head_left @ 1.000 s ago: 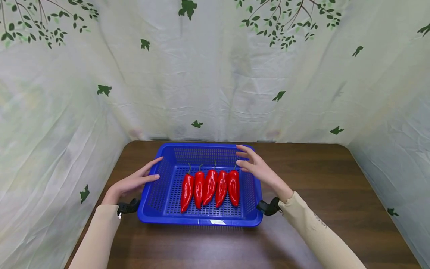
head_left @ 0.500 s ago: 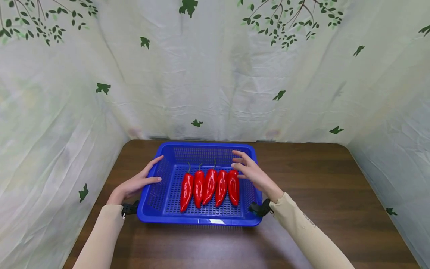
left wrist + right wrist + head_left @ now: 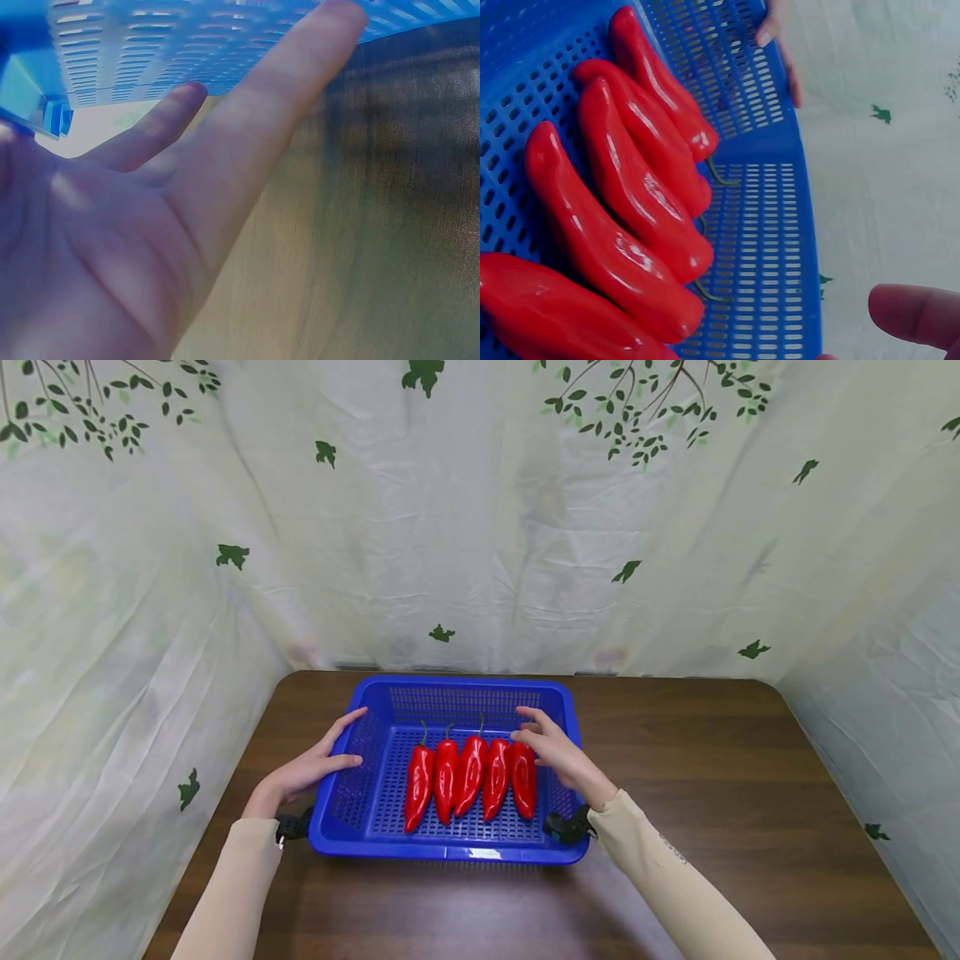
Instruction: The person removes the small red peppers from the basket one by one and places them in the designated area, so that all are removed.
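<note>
A blue plastic basket [image 3: 446,853] stands on the table, with several long red peppers [image 3: 470,772] side by side on its mesh floor. My left hand [image 3: 303,768] holds the basket's left side, thumb over the rim and fingers along the outer wall. In the left wrist view the fingers [image 3: 247,112] stretch against the slotted wall. Above the stem end of the rightmost pepper [image 3: 522,781], my right hand [image 3: 558,752] hovers with fingers spread and loosely bent, holding nothing. In the right wrist view a fingertip [image 3: 907,311] shows beyond the basket wall, apart from the peppers.
The brown wooden table [image 3: 712,793] extends to the right and in front of the basket. A pale curtain [image 3: 480,527] with leaf prints hangs behind the table and on both sides. Black wrist cameras [image 3: 567,827] are strapped at both wrists.
My right hand has moved left and down, from the basket's right rim to over the rightmost pepper. The left thumb has slid slightly further over the rim. Peppers and basket stay put.
</note>
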### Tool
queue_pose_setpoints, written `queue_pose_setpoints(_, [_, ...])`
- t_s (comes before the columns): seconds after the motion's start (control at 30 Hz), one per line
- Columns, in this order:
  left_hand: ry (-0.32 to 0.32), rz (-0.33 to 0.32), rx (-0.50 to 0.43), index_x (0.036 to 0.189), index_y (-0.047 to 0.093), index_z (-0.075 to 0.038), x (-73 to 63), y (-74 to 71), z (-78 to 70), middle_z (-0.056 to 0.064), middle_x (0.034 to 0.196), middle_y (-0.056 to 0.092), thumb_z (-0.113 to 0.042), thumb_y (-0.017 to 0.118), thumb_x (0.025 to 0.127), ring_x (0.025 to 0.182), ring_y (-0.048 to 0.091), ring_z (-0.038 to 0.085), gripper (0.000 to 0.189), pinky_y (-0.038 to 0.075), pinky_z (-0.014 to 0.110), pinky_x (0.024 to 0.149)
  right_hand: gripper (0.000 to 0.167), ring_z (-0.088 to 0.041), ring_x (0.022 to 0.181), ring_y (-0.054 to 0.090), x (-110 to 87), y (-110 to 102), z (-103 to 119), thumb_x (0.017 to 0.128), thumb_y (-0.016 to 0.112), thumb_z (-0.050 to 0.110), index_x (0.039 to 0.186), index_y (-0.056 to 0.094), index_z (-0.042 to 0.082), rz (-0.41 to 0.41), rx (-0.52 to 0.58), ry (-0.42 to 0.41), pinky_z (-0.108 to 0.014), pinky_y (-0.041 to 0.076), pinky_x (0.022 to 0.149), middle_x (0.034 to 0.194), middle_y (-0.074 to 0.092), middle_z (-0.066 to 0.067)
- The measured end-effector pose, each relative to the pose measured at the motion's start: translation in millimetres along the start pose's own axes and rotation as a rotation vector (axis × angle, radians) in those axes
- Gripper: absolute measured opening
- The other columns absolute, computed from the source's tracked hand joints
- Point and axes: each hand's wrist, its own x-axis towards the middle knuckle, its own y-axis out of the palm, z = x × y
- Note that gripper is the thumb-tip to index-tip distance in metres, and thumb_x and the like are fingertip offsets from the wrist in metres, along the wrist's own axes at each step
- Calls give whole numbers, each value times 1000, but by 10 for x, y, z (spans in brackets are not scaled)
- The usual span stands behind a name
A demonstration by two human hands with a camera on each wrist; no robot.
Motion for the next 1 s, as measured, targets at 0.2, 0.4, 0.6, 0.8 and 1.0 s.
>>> queue_pose_setpoints(0.2, [0, -6, -7, 152, 4, -37, -3, 4, 12, 24, 151, 5, -13, 51, 98, 122, 39, 52, 75, 49, 55, 83, 61, -42, 129, 36, 38, 29, -113, 92, 54, 17, 148, 30, 6, 0, -63, 52, -63, 35, 95, 145, 30, -28])
queue_pose_setpoints(0.4, [-1, -21, 13, 152, 5, -37, -2, 10, 5, 24, 152, 4, -14, 52, 98, 125, 34, 54, 75, 48, 55, 84, 58, -38, 122, 44, 53, 95, -160, 92, 55, 14, 146, 35, 5, -11, -79, 86, -62, 37, 94, 141, 39, -23])
queue_pose_setpoints(0.6, [1, -32, 15, 152, 5, -36, 5, 19, 12, 24, 152, 3, -16, 53, 98, 127, 30, 56, 75, 48, 55, 85, 54, -37, 122, 44, 89, 120, -199, 91, 55, 11, 142, 40, 1, 26, -87, 92, -58, 36, 97, 142, 39, -24])
queue_pose_setpoints(0.8, [6, -32, 17, 152, 5, -36, 16, 27, 16, 24, 152, 3, -16, 53, 97, 127, 30, 56, 75, 48, 55, 84, 56, -36, 125, 40, 96, 148, -249, 86, 58, 6, 139, 44, -3, 48, -138, 81, -52, 32, 103, 140, 41, -25])
queue_pose_setpoints(1.0, [12, -31, 9, 152, 6, -36, 18, 25, 18, 24, 152, 4, -15, 52, 98, 125, 32, 56, 75, 48, 55, 84, 61, -37, 124, 41, 99, 171, -274, 83, 62, 6, 141, 42, -1, 78, -151, 123, -56, 38, 97, 143, 38, -23])
